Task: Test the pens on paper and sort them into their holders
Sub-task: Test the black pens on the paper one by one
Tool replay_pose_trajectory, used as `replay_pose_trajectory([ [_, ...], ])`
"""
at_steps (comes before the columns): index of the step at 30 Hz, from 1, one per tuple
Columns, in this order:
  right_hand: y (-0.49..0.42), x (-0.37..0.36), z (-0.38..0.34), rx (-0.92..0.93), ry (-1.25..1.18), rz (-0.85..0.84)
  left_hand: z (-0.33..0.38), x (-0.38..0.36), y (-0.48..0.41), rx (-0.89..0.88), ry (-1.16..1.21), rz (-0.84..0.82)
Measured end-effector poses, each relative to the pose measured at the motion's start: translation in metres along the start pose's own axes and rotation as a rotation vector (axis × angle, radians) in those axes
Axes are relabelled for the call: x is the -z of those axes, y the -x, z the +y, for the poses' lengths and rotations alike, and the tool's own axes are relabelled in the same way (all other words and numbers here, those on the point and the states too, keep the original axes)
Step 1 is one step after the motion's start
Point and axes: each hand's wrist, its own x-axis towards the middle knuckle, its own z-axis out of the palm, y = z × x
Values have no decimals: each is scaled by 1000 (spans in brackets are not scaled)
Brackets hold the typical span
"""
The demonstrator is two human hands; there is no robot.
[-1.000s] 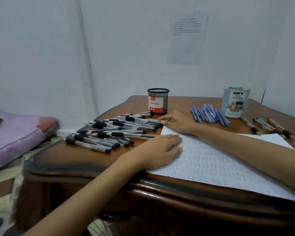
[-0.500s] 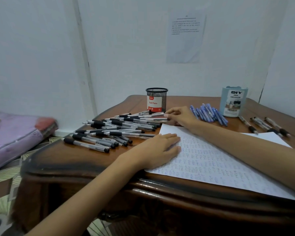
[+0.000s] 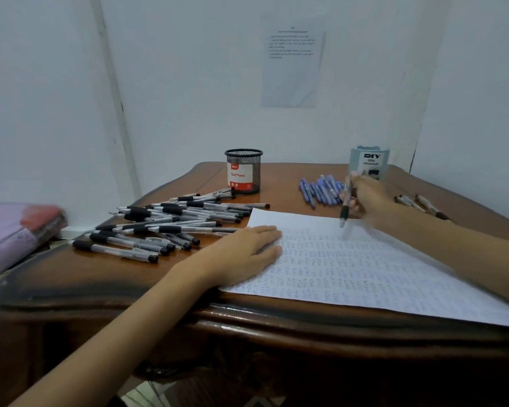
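Note:
A white sheet of paper (image 3: pixel 365 271) covered in small scribbles lies on the wooden table (image 3: pixel 71 286). My left hand (image 3: pixel 244 254) rests flat on the sheet's left edge, fingers apart. My right hand (image 3: pixel 368 198) holds a black-grip pen (image 3: pixel 346 205) upright, its tip just above the paper's far edge. A heap of several black-capped clear pens (image 3: pixel 165 224) lies left of the paper. Behind it stands a black mesh holder (image 3: pixel 243 171) with a red label. A row of blue pens (image 3: pixel 321 190) lies in front of a pale blue organizer (image 3: pixel 368 163).
A few more dark-grip pens (image 3: pixel 420 205) lie at the far right of the table. A purple and red bundle (image 3: pixel 15 230) sits off the table's left side. A printed sheet (image 3: pixel 293 63) hangs on the white wall behind.
My right hand has left the black pen heap with one pen in it and moved right, over the paper's far edge. My left hand stays flat on the sheet.

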Motion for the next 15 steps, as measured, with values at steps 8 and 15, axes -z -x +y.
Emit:
replay_pose_trajectory([
  [8, 19, -1, -3, -29, 28, -243, -1, -1, 0, 1, -14, 12],
  [15, 21, -2, -3, -12, 56, -227, 1, 0, 0, 5, -14, 2],
])
